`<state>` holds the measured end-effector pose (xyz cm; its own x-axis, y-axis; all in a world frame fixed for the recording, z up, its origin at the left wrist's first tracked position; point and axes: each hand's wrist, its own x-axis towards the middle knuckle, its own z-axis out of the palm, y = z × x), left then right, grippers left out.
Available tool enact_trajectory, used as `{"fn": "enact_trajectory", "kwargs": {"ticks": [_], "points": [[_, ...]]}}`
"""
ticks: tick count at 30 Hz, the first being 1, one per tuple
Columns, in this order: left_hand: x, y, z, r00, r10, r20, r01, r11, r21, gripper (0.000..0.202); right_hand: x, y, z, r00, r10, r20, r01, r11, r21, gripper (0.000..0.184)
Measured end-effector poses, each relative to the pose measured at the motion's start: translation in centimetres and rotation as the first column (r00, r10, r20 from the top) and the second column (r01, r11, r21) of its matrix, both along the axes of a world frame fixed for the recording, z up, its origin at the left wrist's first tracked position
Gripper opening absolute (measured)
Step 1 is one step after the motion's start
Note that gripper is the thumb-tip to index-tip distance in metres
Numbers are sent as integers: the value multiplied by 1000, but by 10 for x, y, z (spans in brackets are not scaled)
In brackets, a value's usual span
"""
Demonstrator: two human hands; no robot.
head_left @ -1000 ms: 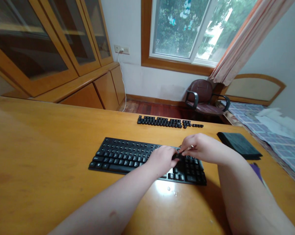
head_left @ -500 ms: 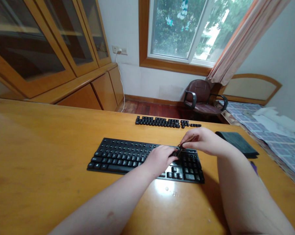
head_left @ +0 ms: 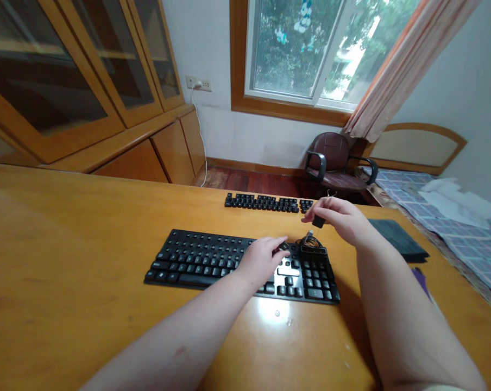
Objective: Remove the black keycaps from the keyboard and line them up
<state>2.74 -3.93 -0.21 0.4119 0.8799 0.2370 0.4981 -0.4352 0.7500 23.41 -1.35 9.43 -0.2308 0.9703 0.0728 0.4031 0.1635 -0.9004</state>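
Observation:
A black keyboard (head_left: pixel 205 264) lies on the wooden table, with its upper rows down to bare switch stems and keycaps on the lower rows. My left hand (head_left: pixel 262 260) rests over its right-middle part, thumb and fingers closed around a small dark piece (head_left: pixel 284 246) that looks like a keycap. Above the keyboard's far right corner is my right hand (head_left: pixel 335 217), raised and pinching a small black tool (head_left: pixel 319 221) with thin wire ends, like a keycap puller. Below it, a coiled cable (head_left: pixel 310 240) with a metal plug sits by the keyboard's top edge.
Rows of loose black keycaps (head_left: pixel 262 203) stand along the table's far edge, partly hidden by my right hand. A dark folded cloth or pouch (head_left: pixel 398 239) and a purple item (head_left: pixel 420 279) lie at the right. Beyond are a chair (head_left: pixel 331 157) and a bed (head_left: pixel 445 212).
My right hand has lifted away from the keyboard, up and to the right, with the tool. My left hand has shifted slightly left, and the coiled cable now shows.

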Motion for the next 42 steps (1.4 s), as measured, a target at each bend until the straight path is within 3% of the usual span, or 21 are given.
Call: {"fn": "enact_trajectory", "kwargs": {"ticks": [4,9,13,17,23,25,27,29,31,33,36,42], "points": [[1,-1,2,1000,-26,2,26,1000,-16,29,-11,-1,-8,974,56,219,-49,998,-39,21],[1,-1,3,1000,-23,13,23,1000,-16,16,-28,-4,-19,840,246,484,-194,969,-155,20],[1,-1,3,1000,4,20,-3,1000,-14,11,-34,-4,-26,811,269,519,-200,962,-186,21],[1,-2,3,1000,13,2,-13,1000,28,11,-32,0,-33,855,269,443,-197,959,-202,19],[3,-3,-1,1000,-22,-20,23,998,66,27,-25,5,-32,891,231,391,-176,969,-170,14],[3,-3,-3,1000,-14,0,14,998,58,37,-16,12,-32,891,150,427,-100,985,-138,14],[3,-4,-3,1000,-6,3,6,999,54,39,-1,23,-39,857,-50,513,90,995,-52,16],[2,-4,-2,1000,-11,-18,12,998,55,35,17,35,-51,730,-277,624,313,948,55,14],[2,-4,0,999,-16,-37,18,999,51,31,34,46,-67,589,-382,712,431,894,123,14],[2,-4,1,999,-19,-40,21,999,49,30,46,53,-82,521,-410,748,476,867,144,17],[2,-4,2,999,-29,-43,31,998,51,29,51,55,-96,509,-418,753,467,868,166,23],[2,-5,3,998,-32,-56,34,998,49,27,45,57,-101,489,-433,757,442,871,212,30]]}}
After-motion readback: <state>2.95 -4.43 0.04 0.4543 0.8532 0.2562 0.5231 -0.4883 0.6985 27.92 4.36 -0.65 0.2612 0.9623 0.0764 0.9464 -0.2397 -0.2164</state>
